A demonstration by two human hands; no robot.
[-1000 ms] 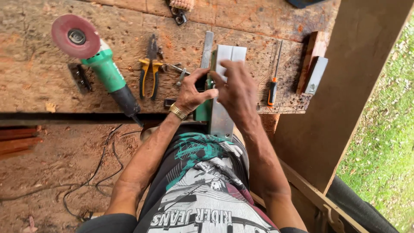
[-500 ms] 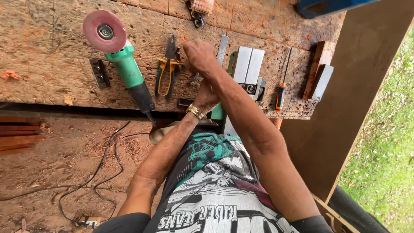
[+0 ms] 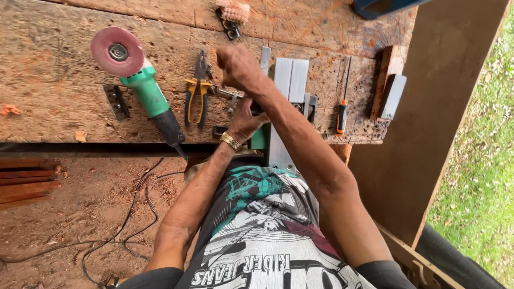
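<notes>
Moved since earlier: right hand has lifted off the grey metal tool body and now sits closed above it; left hand stays low at the bench edge.
Right hand state: curled into a loose fist; what it holds is hidden, cannot tell.
Left hand state: fingers bent around a small dark part at the tool body's near left side; grip looks closed, the part itself mostly hidden.
Tool body place: on the wooden bench, overhanging its near edge toward the person.
Long axis: runs away from the person, near edge to far side.
Nearer hand: left, touching its left flank; right is just above its far end.
Left of tool body: yellow-handled pliers, then green angle grinder with pink disc.
Right of tool body: orange-handled screwdriver, then grey block.
Containers: none visible.
</notes>
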